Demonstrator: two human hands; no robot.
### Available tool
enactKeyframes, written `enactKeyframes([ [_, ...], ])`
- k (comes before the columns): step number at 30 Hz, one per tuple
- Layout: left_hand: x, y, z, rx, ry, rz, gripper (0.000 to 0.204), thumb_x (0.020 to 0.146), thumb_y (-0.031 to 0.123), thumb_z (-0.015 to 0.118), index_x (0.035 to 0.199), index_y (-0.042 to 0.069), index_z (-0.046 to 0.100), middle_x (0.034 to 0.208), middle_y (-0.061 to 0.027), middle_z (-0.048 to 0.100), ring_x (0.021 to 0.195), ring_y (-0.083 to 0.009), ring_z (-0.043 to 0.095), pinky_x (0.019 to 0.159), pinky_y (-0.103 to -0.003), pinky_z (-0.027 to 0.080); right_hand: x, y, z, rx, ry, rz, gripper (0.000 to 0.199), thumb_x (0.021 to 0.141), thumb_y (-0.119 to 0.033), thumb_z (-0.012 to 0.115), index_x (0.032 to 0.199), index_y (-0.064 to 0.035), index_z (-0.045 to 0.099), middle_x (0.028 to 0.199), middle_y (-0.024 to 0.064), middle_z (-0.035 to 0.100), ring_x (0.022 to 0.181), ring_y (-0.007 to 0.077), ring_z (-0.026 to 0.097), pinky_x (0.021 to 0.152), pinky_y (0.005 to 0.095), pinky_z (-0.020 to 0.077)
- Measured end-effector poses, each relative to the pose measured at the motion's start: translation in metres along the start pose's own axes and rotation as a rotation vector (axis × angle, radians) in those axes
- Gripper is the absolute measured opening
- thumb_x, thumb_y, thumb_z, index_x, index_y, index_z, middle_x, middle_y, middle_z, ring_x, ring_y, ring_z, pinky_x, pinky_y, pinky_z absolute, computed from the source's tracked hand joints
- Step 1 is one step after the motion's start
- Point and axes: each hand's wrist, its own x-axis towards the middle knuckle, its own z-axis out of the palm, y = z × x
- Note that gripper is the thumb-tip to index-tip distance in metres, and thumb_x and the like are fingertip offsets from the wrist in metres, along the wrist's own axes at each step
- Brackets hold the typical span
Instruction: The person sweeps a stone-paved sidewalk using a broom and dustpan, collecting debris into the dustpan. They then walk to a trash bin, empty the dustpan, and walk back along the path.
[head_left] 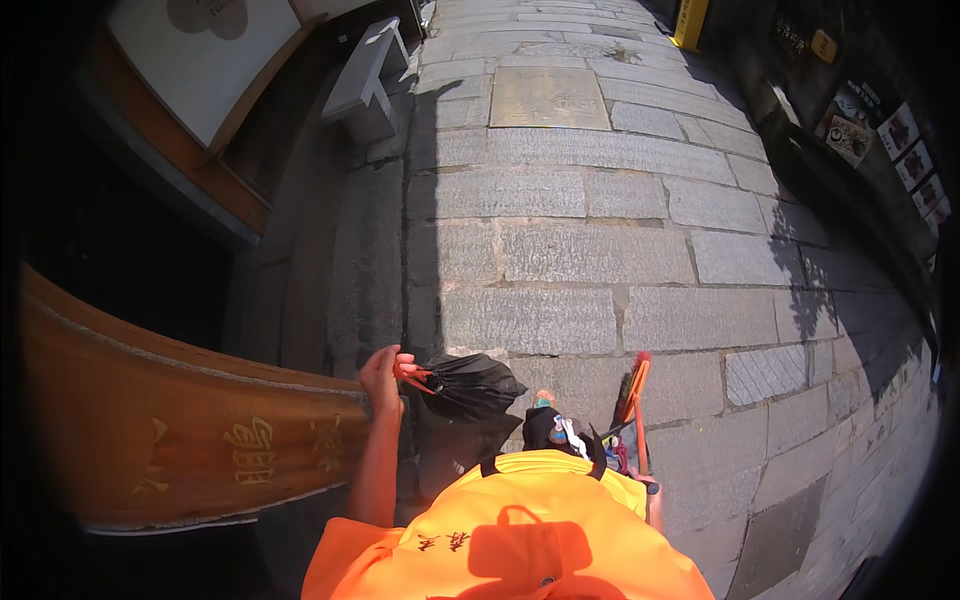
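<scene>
Out to the left, my left hand (pixel 381 378) is closed round the orange-red ties of a black rubbish bag (pixel 474 388). The bag hangs gathered at its neck, just right of my fingers. My right hand (pixel 654 496) is low beside my orange shirt, partly hidden by it, and looks closed round a long orange-red handle. That handle belongs to what looks like a broom (pixel 636 392), whose dark bristles and red tip point forward. Between the bag and the broom, in front of my body, is a dark heap (pixel 556 430) with white and teal bits that I cannot make out.
A brown wooden board (pixel 200 420) with gold characters stands close on my left. Beyond it are a stone bench (pixel 368 80) and a framed white panel (pixel 205 60). Stone paving (pixel 600 250) runs ahead, with a metal plate (pixel 548 97) set in it. Posters (pixel 912 160) line the right.
</scene>
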Motion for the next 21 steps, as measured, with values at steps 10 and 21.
enactKeyframes([
  [10,0.295,0.057,0.122,-0.02,0.03,0.018,0.022,0.089,0.012,0.05,0.095,-0.007,0.058,0.075,-0.0147,0.064,0.06,-0.0165,0.06,0.059,-0.026,0.049,0.149,-0.103,0.344,0.025,-0.196,0.098,0.055,0.068,0.0,0.054,0.119,0.0018,0.032,0.073,0.0125,0.051,0.061,0.0219,0.053,0.062,0.034,0.0468],
  [21,0.658,0.132,0.279,-0.031,-0.103,0.0,0.022,0.088,0.013,0.052,0.094,-0.007,0.059,0.078,-0.0153,0.064,0.062,-0.0186,0.062,0.061,-0.03,0.051,0.283,-0.166,0.675,0.374,-0.268,0.32,0.019,0.076,0.003,0.047,0.093,-0.0006,0.042,0.076,0.0094,0.044,0.066,0.0187,0.049,0.064,0.0297,0.0414],
])
